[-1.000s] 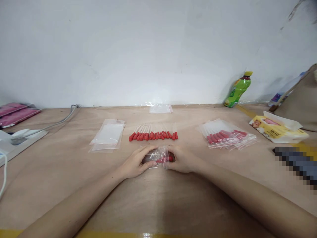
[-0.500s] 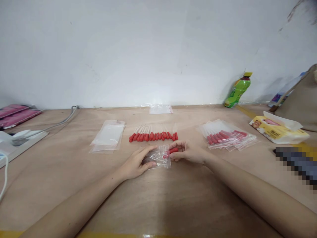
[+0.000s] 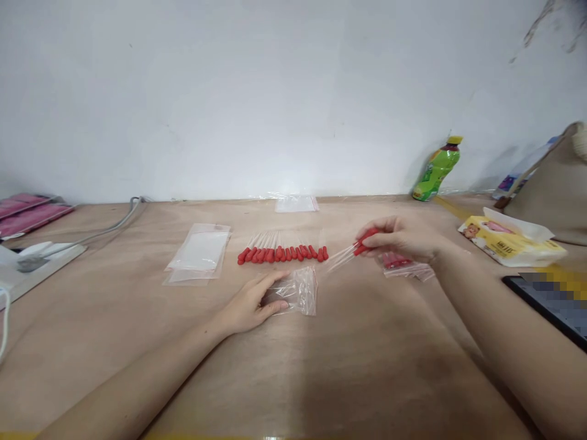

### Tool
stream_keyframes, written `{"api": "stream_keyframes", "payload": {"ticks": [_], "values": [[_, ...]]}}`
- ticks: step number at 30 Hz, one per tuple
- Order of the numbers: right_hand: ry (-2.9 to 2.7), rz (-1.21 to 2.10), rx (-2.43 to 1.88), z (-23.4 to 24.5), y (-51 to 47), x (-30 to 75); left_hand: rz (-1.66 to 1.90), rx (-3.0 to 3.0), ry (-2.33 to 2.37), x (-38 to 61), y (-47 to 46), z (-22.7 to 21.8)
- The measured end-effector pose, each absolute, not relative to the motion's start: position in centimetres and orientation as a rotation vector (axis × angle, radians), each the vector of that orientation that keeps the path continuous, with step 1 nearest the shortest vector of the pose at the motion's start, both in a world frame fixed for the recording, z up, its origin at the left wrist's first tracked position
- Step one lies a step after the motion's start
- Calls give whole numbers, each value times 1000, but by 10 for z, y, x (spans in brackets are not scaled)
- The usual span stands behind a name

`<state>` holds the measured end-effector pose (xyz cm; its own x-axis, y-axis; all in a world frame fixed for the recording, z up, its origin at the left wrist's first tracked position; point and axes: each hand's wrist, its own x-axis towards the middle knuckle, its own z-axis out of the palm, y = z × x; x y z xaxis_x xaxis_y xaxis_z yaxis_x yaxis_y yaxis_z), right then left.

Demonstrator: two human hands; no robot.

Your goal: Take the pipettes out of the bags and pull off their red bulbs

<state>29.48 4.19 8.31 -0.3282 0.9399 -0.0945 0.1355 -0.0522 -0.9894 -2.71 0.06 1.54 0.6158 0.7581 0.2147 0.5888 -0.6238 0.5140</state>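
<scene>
My left hand [image 3: 251, 305] grips a clear zip bag [image 3: 302, 290] on the table, thumb along the near side and fingers along the far side. The bag's mouth points right; no red bulb shows in it. My right hand [image 3: 398, 238] pinches droppers with red rubber bulbs [image 3: 367, 239], their thin clear tubes slanting down-left, apart from the bag. Exactly how many it holds, I cannot tell. Beyond the bag lies a row of red-bulbed droppers [image 3: 279, 253], tubes toward the wall. Bagged droppers [image 3: 397, 261] lie partly hidden behind my right hand.
Flat clear bags [image 3: 198, 247] are stacked left of the row, another bag [image 3: 296, 203] by the wall. At right are a green bottle [image 3: 438, 170], a yellow tissue pack [image 3: 509, 241] and a phone [image 3: 545, 305]. A power strip [image 3: 59, 260] with cables lies at left.
My right hand has moved away from the bag's mouth, right and toward the wall, with the droppers; their tubes now show outside the bag. My left hand stays on the bag.
</scene>
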Motion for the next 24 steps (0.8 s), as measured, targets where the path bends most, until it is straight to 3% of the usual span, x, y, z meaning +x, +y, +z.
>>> {"api": "stream_keyframes", "payload": {"ticks": [3,7,13,24], "values": [[-1467,1115,-1079,96,47,298,585,2458,1074,-27,1,15],[-1587,697,-963,76,60,258,566,2492,1028,-28,2,15],[-2381,-61,-1042,38,79,191,434,2593,963,-29,1,19],[-2539,-116,-1131,32,84,169,375,2638,975,-30,1,18]]}}
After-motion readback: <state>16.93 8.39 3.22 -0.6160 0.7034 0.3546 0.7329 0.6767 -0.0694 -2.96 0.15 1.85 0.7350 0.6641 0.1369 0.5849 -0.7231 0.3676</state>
